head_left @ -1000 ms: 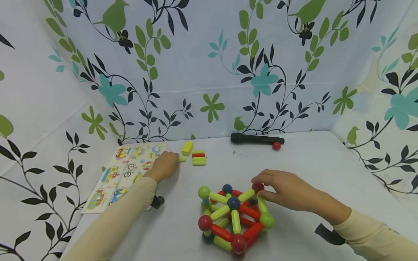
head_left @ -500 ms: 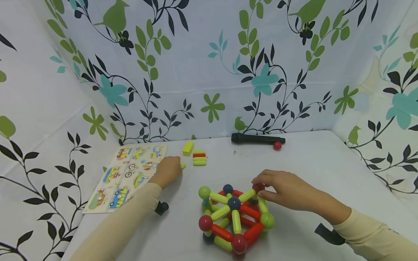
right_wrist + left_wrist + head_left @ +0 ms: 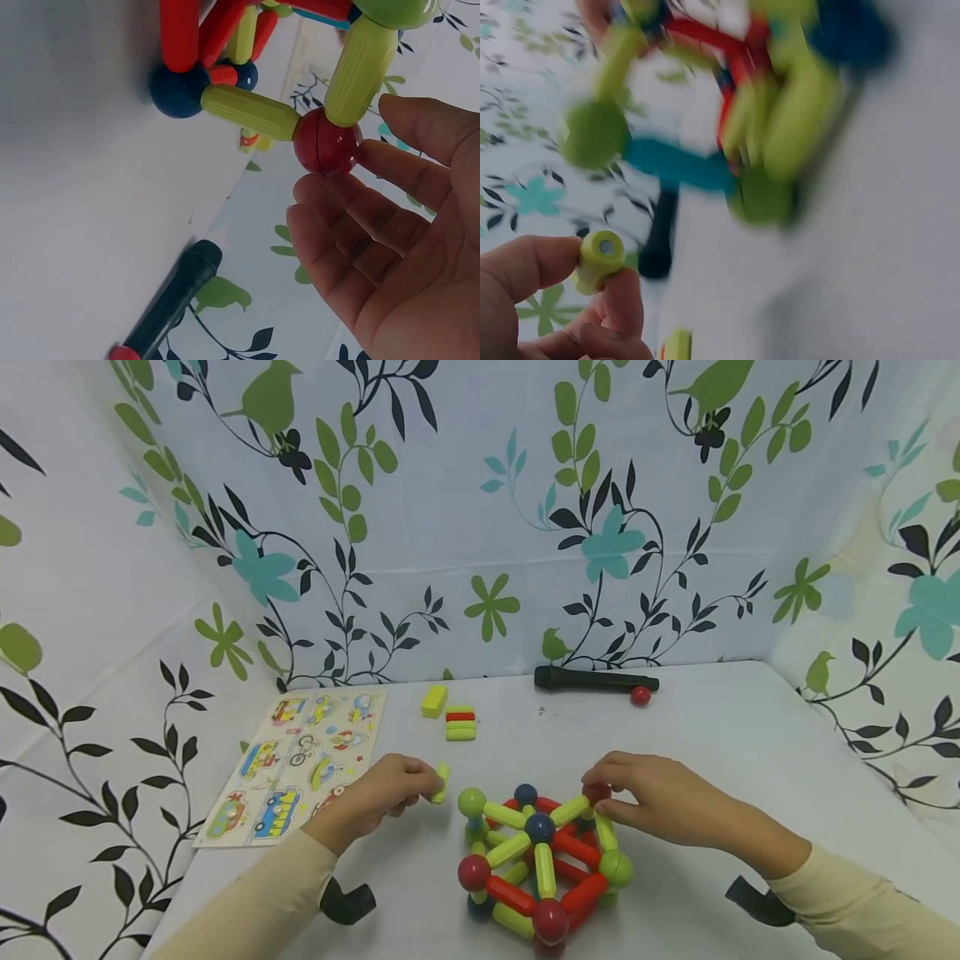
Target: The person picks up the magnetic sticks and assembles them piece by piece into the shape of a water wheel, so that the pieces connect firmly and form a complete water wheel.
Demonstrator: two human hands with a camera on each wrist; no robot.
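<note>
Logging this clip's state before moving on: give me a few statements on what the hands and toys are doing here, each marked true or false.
1. The left hand pinches a yellow-green rod. True.
2. The right hand touches a red ball on the rod-and-ball structure. True.
3. The black marker lies across the picture board. False: it lies at the table's far edge, beside a loose red ball.
4. The spare rods sit on top of the structure. False: they lie on the table behind it.
</note>
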